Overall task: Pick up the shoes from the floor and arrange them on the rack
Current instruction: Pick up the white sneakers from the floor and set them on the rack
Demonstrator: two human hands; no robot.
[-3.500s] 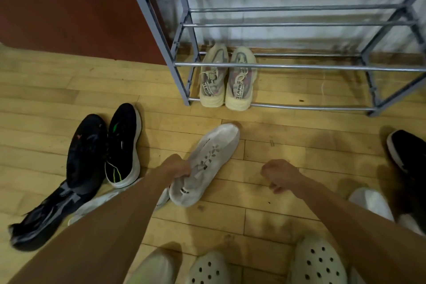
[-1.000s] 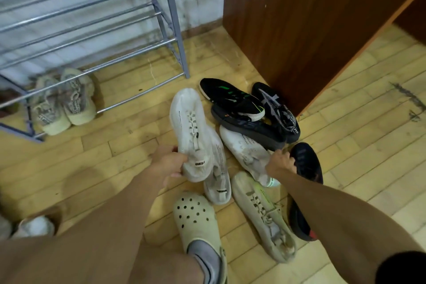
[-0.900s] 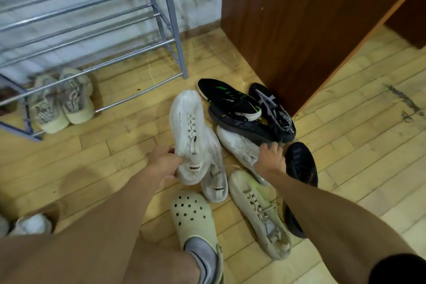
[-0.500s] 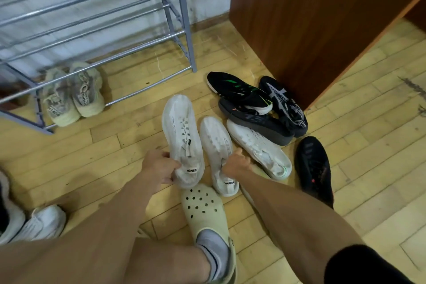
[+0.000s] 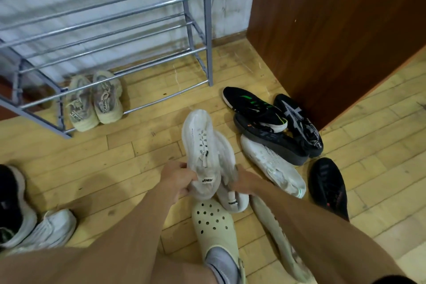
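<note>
**Two white shoes in hand beside the rack**

The left hand gripped the heel of a white shoe, toe pointing away toward the rack. The right hand closed on a second white shoe, which lay partly under the first, the two touching. Whether that second shoe was off the floor could not be told.

A beige pair stood on the rack's bottom bars, near its left end, toes to the wall. The upper bars showed blurred.

On the floor right of the hands lay another white shoe, with a heap of black shoes just beyond it against a brown cabinet. A lone black shoe lay farther right. A beige shoe lay under the right forearm. At the left edge of the view sat a black-and-white shoe touching a white one.

The person's foot wore a cream clog, just below the held shoes.
</note>
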